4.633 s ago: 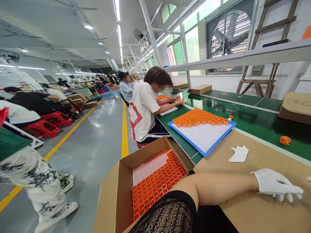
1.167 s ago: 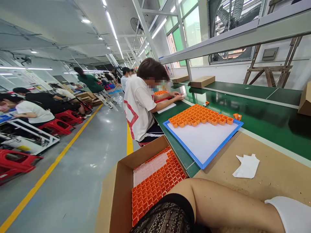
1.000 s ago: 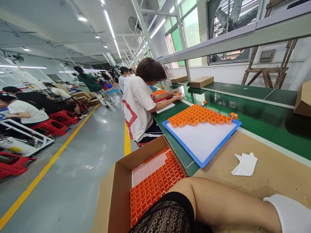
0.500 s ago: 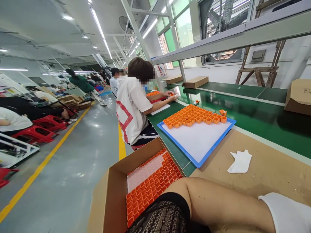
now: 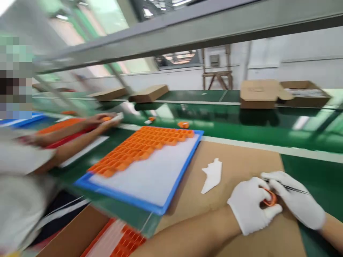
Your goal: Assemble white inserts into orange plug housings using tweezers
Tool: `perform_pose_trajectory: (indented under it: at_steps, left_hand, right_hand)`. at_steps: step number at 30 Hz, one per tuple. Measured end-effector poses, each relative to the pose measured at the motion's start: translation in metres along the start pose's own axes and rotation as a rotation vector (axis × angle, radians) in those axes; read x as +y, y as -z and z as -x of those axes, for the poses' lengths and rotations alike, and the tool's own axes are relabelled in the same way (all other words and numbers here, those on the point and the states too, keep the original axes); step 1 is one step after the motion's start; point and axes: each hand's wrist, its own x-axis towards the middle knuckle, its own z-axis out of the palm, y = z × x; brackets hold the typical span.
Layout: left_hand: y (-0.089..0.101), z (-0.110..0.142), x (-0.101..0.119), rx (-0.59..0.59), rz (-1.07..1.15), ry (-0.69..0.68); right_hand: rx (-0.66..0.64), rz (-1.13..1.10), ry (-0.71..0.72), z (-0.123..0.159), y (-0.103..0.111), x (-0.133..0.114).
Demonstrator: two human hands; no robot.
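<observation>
at the left edge a co-worker in a white short-sleeved top reaches both forearms over the green workbench; the hands are blurred around a small orange piece. low down, an open cardboard carton holds red-orange cups and a pale sheet. next, a blue-rimmed tray lies with orange cups packed in its far-left part, the white liner bare nearer the front. just beyond the tray's far side sit two loose orange pieces. to the right, a jagged white scrap lies on a brown cardboard sheet. over that sheet, the gloved left hand has thumb and fingers curled around an orange cup, partly hidden between the hands. the gloved right hand is closed around a thin dark tool, its fingertips close against the cup; contact is hard to tell. far right, behind, stands an open shallow carton.
</observation>
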Motion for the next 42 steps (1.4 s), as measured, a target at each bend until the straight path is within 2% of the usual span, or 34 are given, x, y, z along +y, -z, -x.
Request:
perform_pose_trajectory:
  at_steps: [2, 6, 12, 18, 24, 27, 31, 34, 38, 40, 42]
  left_hand:
    - [0.001, 0.001, 0.000, -0.068, -0.044, 0.002]
    - [0.004, 0.001, 0.002, -0.161, -0.089, 0.032]
    - [0.006, 0.004, 0.004, -0.168, -0.043, 0.039]
    - [0.006, 0.003, 0.000, -0.187, -0.008, 0.040]
    - [0.006, 0.001, -0.001, -0.183, 0.017, 0.008]
    - [0.008, 0.002, -0.001, -0.184, 0.007, 0.022]
    - [0.010, 0.003, 0.002, -0.225, -0.007, 0.028]
    - [0.008, 0.003, 0.001, -0.255, -0.020, 0.028]
    - [0.002, 0.003, -0.006, -0.226, -0.036, 0.014]
    - [0.000, 0.003, -0.008, -0.223, -0.052, -0.019]
    - [0.001, 0.004, -0.006, -0.254, -0.082, -0.082]
  right_hand:
    - [-0.027, -0.022, 0.047, 0.004, 0.001, -0.003]
    - [0.015, -0.021, 0.098, -0.004, -0.001, -0.007]
    - [0.003, -0.098, -0.053, -0.004, 0.004, -0.011]
    - [0.083, -0.120, 0.083, -0.006, -0.006, 0.001]
    - [0.072, -0.034, 0.166, -0.009, -0.007, 0.006]
    - [0.058, -0.007, 0.094, -0.008, 0.001, -0.005]
    - [-0.019, -0.043, -0.111, -0.002, 0.010, -0.018]
    - [0.037, -0.068, -0.086, 0.000, 0.008, -0.011]
    - [0.129, -0.101, -0.043, -0.003, 0.006, 0.000]
    - [0.108, -0.075, -0.084, -0.005, 0.011, -0.002]
    - [0.031, -0.049, -0.140, -0.006, 0.018, -0.008]
